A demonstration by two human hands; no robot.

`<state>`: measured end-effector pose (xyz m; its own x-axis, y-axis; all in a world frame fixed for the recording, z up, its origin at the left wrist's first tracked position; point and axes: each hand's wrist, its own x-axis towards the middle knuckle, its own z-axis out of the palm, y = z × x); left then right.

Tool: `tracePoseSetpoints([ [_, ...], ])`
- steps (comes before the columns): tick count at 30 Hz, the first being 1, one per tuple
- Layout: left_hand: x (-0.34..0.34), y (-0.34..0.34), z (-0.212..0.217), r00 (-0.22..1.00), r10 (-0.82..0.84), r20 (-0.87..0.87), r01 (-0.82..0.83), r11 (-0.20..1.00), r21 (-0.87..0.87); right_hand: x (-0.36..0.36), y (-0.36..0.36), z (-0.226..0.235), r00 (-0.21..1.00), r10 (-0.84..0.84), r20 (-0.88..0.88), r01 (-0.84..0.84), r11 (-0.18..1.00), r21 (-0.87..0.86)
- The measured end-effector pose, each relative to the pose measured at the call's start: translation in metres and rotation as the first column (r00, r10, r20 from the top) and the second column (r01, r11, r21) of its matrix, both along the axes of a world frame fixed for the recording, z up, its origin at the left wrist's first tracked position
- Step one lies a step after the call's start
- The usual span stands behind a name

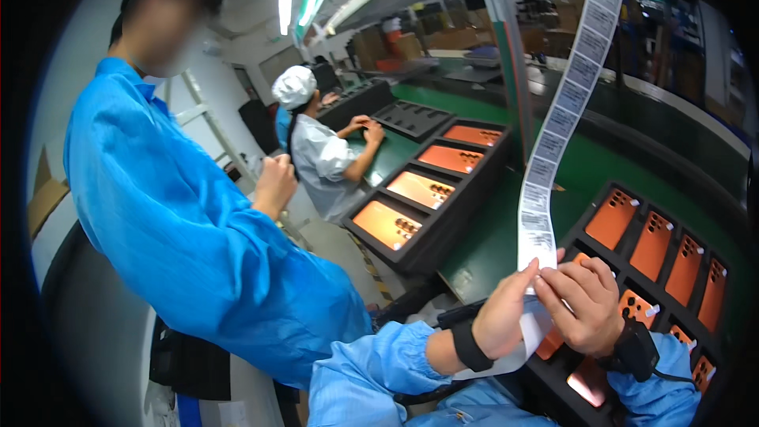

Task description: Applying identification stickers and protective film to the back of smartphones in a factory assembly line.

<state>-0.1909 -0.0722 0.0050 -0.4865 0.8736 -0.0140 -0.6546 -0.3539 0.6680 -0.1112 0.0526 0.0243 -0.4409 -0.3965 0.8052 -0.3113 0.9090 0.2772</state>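
A long strip of white printed labels (pixel 557 130) runs down from the top of the view to my two hands. My left hand (pixel 502 316) pinches its lower end between thumb and fingers. My right hand (pixel 581 304) is closed on the same end, its fingertips beside the left thumb. A loose white length of strip (pixel 526 340) hangs below the hands, partly covered by them. Under and beyond my right hand lies a black tray (pixel 624 249) with several orange phones (pixel 652 245), camera side up, some with small white tabs. My hands hide part of it.
Another black tray (pixel 466 213) with orange phones stands left of the strip on the green bench (pixel 486 245). A metal post (pixel 506 55) rises behind. A person in blue (pixel 198 213) stands close at left; a person in a white cap (pixel 324 146) works farther along.
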Motion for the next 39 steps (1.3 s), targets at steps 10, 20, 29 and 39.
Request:
tracePoseSetpoints([
  [10,-0.04,0.005,0.016,0.989,-0.144,-0.031,0.142,0.988,-0.062,0.023,0.01,0.021,0.985,0.17,-0.012,-0.164,0.93,-0.329],
  [20,-0.046,0.033,0.095,0.478,-0.505,-0.719,0.283,0.863,-0.419,0.06,0.038,0.015,0.789,-0.229,-0.57,0.105,0.965,-0.242],
  [29,0.025,0.148,0.014,-0.399,-0.079,-0.914,0.362,0.902,-0.236,0.192,0.047,0.033,0.861,-0.503,0.081,0.509,0.845,-0.166],
  [39,0.017,0.157,-0.025,-0.548,-0.061,-0.834,0.113,0.983,-0.146,0.177,0.06,0.026,0.871,-0.462,0.166,0.49,0.832,-0.259],
])
